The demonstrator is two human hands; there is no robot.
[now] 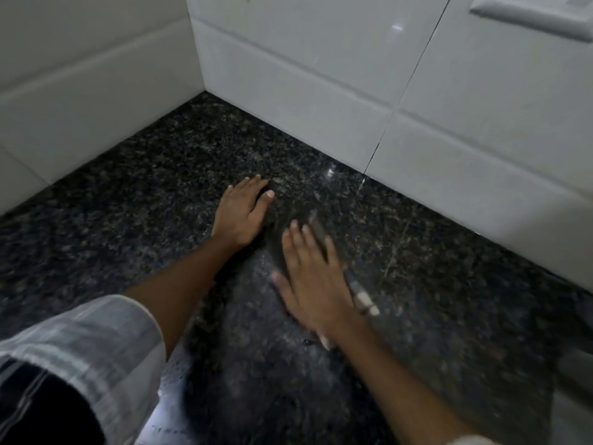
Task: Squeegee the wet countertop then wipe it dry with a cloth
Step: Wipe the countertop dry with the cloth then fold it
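White glossy wall tiles (pixel 321 59) rise along the table's far edge, split by a dark vertical grout line (pixel 407 88). A second tiled wall (pixel 80 91) meets them at the far left corner. A white switch plate (pixel 539 14) sits high on the right tiles, partly cut off.

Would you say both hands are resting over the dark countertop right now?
Yes, the left hand and right hand both lie spread, palms down, over the dark speckled countertop.

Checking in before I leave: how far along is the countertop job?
No squeegee shows, so that step may be finished. In hand: both hands, left hand and right hand, press a dark cloth flat on the granite countertop. Wet streaks near the tiled wall remain.
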